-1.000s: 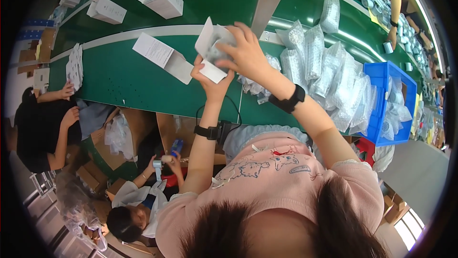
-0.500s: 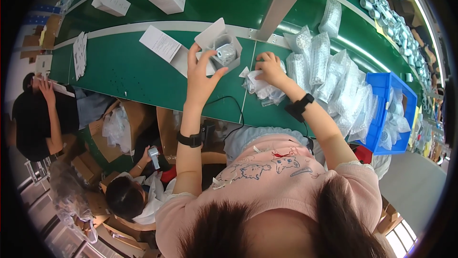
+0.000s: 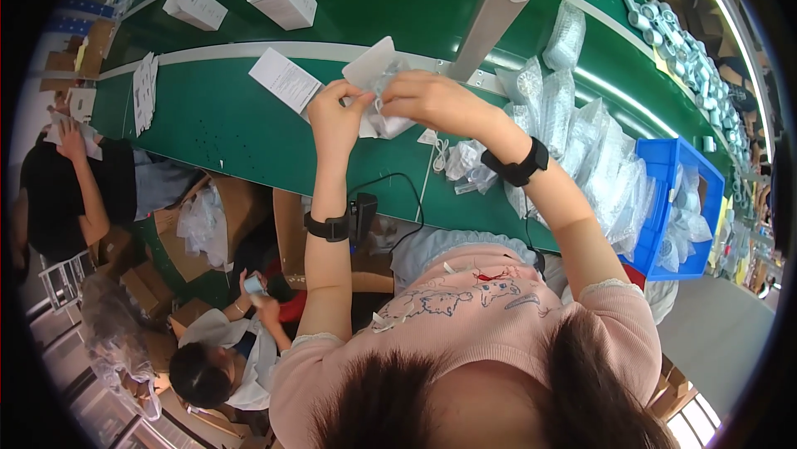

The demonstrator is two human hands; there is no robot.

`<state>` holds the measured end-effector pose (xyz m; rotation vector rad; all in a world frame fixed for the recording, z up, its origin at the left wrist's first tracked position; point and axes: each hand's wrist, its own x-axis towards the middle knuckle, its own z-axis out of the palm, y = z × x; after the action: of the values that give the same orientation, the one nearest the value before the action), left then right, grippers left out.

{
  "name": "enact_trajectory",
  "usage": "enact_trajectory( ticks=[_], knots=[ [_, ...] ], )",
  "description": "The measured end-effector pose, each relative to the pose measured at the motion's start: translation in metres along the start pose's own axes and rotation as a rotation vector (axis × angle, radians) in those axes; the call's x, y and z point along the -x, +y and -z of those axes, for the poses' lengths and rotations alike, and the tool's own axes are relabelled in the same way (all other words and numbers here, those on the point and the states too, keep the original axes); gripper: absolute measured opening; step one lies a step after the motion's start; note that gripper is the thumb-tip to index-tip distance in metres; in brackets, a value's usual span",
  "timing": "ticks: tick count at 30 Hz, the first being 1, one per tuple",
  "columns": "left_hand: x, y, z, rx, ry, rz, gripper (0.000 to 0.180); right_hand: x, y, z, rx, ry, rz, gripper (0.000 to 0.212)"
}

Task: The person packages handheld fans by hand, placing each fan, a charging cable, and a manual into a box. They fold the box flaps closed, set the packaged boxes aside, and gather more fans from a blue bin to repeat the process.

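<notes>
Both my hands meet over a white carton [image 3: 370, 64], whose flap stands raised on the far side. Clear plastic wrapping [image 3: 390, 75] shows at its opening, partly behind my fingers. My left hand [image 3: 334, 121] is closed in a pinch at the left side of the opening. From the right, my right hand [image 3: 436, 103] reaches across the carton with fingers curled together; what they hold, if anything, is hidden. A coiled white cable [image 3: 440, 155] lies close to the right forearm, beside crumpled clear plastic bags [image 3: 466, 160].
A printed white box [image 3: 284, 80] lies left of my hands. Bubble-wrapped items [image 3: 558, 109] and a blue bin [image 3: 660, 208] stand to the right. A metal post [image 3: 498, 13] rises behind. A black cord [image 3: 411, 187] hangs over the near edge. Two people sit at left.
My right hand has left the plastic bags and come left over the carton, uncovering the coiled cable. My left hand has gone from spread fingers to a pinch.
</notes>
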<state>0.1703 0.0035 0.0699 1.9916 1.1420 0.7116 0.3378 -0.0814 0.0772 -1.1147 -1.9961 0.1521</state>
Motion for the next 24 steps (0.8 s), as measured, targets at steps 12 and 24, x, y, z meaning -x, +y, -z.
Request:
enact_trajectory(
  ticks=[12, 24],
  knots=[
    [0.002, -0.021, -0.004, 0.113, 0.036, -0.089, 0.013, -0.003, -0.002, -0.003, 0.266, -0.232, 0.117, 0.025],
    [0.001, -0.024, -0.001, 0.160, 0.035, 0.028, 0.010, -0.013, -0.013, -0.026, 0.142, -0.148, 0.008, 0.022]
  ],
)
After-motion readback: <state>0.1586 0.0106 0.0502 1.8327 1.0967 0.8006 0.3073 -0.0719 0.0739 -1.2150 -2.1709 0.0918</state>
